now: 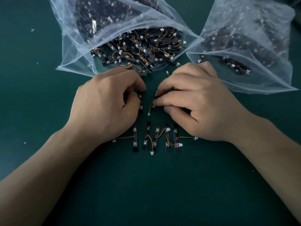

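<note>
My left hand [105,106] pinches a black strip [140,103] and my right hand [195,103] pinches a wired strip [154,106], both mid-frame. Open bag [71,51] at 12 o'clock. Best to lay them parallel into the row [135,139] at 6 o'clock, with wires untangled.

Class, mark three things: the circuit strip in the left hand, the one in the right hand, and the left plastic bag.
Left-hand circuit strip [141,108]: head view, its exposed lower end.
Right-hand circuit strip [155,96]: head view, its exposed upper end.
Left plastic bag [71,61]: head view, clear left wall.
</note>
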Available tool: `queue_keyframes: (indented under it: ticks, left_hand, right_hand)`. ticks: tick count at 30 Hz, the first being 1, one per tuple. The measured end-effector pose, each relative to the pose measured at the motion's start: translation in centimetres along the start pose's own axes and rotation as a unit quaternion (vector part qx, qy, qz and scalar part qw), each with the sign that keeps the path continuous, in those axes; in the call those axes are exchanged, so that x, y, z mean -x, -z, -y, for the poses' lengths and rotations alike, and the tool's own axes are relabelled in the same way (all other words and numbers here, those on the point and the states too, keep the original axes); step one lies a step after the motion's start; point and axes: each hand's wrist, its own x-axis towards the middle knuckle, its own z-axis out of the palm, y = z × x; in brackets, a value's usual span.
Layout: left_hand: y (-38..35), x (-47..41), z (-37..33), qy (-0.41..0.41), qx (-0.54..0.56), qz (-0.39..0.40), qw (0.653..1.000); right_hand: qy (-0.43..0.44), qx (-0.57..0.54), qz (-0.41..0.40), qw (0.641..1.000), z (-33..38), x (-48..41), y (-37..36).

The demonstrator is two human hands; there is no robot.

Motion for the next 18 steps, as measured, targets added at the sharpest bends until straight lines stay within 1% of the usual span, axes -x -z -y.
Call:
queue_keyframes:
  ticks: [11, 18]
  left_hand:
    - [0.11, -0.11, -0.15, 0.013, 0.002, 0.009, 1.0]
    - [0.15, -0.11, -0.22, 0.015, -0.001, 0.008, 1.0]
  right_hand:
    - [0.044, -0.047, 0.041, 0.997, 0.1, 0.12, -0.1]
    - [0.026, -0.038, 0.043, 0.998, 0.16, 0.01, 0.07]
